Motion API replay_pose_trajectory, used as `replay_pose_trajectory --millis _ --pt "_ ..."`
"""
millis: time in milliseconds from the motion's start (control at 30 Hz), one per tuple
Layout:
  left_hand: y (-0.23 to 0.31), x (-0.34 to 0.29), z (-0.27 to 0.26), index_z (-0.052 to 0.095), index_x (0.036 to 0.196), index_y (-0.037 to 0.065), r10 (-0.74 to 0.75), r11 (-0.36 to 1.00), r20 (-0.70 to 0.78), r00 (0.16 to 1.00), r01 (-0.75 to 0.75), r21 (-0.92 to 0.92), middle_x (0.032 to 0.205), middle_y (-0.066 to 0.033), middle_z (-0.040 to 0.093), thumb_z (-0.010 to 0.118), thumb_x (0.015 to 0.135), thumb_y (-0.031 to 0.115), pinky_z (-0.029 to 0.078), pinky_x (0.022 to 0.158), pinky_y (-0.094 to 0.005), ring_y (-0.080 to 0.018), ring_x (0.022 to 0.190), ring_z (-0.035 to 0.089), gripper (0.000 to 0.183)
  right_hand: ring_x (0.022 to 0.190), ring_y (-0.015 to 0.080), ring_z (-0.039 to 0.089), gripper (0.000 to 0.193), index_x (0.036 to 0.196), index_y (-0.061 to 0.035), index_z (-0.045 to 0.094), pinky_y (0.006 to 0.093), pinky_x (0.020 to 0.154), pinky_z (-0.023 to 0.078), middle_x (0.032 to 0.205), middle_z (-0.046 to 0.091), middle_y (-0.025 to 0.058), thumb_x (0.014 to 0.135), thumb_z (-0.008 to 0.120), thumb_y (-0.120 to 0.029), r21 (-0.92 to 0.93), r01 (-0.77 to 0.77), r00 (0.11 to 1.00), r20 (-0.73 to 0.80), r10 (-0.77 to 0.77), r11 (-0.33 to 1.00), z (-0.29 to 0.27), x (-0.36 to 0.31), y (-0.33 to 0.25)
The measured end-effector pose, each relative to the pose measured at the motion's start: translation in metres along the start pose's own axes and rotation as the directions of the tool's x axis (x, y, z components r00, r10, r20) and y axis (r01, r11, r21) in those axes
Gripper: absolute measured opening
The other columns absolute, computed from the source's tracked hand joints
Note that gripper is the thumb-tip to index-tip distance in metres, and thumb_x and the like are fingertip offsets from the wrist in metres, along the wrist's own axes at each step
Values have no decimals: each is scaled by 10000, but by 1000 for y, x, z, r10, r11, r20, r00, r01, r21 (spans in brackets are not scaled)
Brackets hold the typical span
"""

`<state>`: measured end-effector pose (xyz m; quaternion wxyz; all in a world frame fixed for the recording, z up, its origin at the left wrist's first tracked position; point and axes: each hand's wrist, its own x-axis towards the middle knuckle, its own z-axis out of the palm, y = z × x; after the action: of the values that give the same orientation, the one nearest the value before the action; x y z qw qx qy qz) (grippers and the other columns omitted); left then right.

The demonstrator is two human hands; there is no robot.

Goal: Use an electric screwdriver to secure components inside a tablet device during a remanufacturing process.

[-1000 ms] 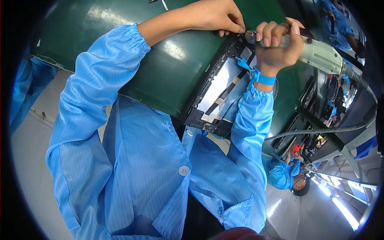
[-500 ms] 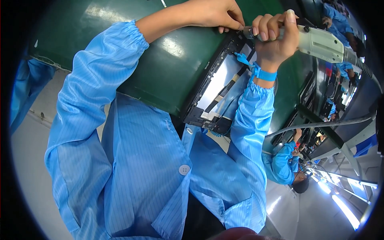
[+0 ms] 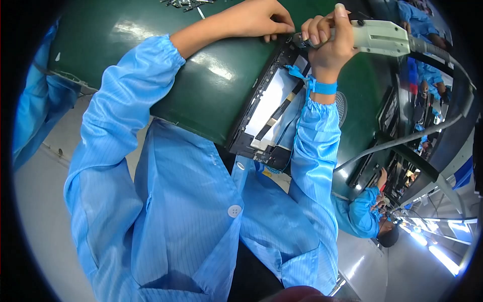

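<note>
My right hand (image 3: pixel 329 43) is wrapped round a cream-coloured electric screwdriver (image 3: pixel 381 38), held almost level with its tip pointing left. That tip is at the far end of a black, flat device frame (image 3: pixel 242 126) with a bright silvery panel (image 3: pixel 268 106) and a dark ribbon strip across it. My left hand (image 3: pixel 267 19) is closed in a pinch beside the screwdriver's tip. What its fingers hold, if anything, is too small to make out. A blue wrist strap (image 3: pixel 323 88) circles my right wrist.
The frame lies on a green tabletop (image 3: pixel 201 103), near its front edge. Small metal parts (image 3: pixel 185 4) lie at the far side. A grey cable (image 3: pixel 402 143) loops along the right. Co-workers in blue, one of them a seated person (image 3: pixel 363 211), are farther right.
The view has shifted slightly, bringing the small metal parts in at the top. My right hand and the screwdriver appear a little farther left. Both hands keep their grips.
</note>
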<state>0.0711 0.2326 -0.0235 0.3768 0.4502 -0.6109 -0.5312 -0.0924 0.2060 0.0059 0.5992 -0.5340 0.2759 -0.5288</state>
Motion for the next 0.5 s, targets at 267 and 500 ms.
replay_pose_trajectory --millis 267,500 --pt "30 -158 82 576 1309 125 359 612 254 898 -432 663 1395 -149 487 811 644 592 361 1054 -609 -449 1328 405 846 392 96 355 179 1101 -23 569 274 410 385 537 365 -29 987 573 -161 67 109 992 -63 -105 992 -4 -3 -13" --pt "6 -148 91 540 1358 124 345 542 141 928 -319 777 1462 -157 447 780 771 458 419 1053 -530 -461 1335 418 717 484 149 422 267 1059 28 573 330 517 397 549 377 11 964 534 -219 49 120 993 -26 -119 992 -44 -2 -50"
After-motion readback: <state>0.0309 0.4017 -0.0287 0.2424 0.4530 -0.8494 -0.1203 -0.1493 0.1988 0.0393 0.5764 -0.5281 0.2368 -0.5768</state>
